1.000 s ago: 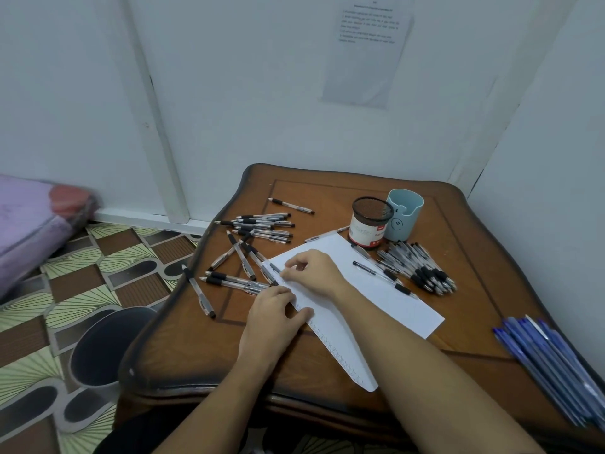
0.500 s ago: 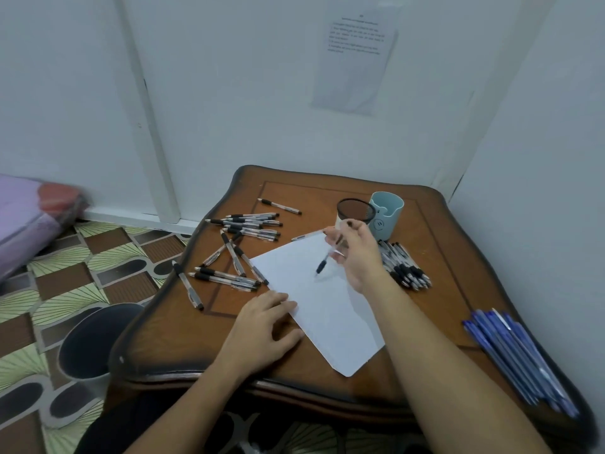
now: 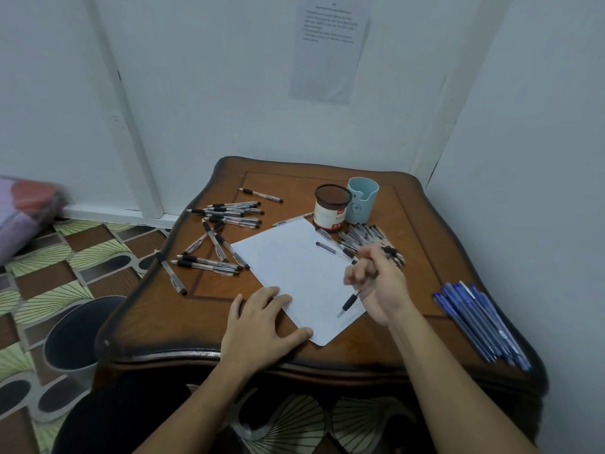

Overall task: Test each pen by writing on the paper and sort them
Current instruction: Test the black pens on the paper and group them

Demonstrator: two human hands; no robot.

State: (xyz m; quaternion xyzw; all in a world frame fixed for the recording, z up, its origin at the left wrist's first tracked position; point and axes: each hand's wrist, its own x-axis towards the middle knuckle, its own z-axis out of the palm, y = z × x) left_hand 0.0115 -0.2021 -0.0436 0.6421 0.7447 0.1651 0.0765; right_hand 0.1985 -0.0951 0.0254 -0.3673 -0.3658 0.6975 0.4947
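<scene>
A white sheet of paper (image 3: 294, 270) lies at an angle in the middle of the wooden table (image 3: 409, 217). My left hand (image 3: 262, 322) rests flat on the sheet's near left edge, fingers spread. My right hand (image 3: 379, 286) grips a black-grip pen (image 3: 349, 303) with its tip down over the paper's near right corner. Several black-grip pens (image 3: 226, 224) lie scattered left of the paper. Another pile of such pens (image 3: 370, 240) lies to the right of the sheet, one pen (image 3: 330, 249) on the sheet itself.
A mesh pen cup (image 3: 330, 208) and a light blue holder (image 3: 361, 199) stand behind the paper. A bundle of blue pens (image 3: 478, 319) lies at the table's right edge. A dark bin (image 3: 78, 332) stands on the patterned floor, left of the table.
My right hand picked a pen from the left side of the paper, lifted it toward the cups, then brought it down to the sheet's near right corner. My left hand stayed on the paper's edge.
</scene>
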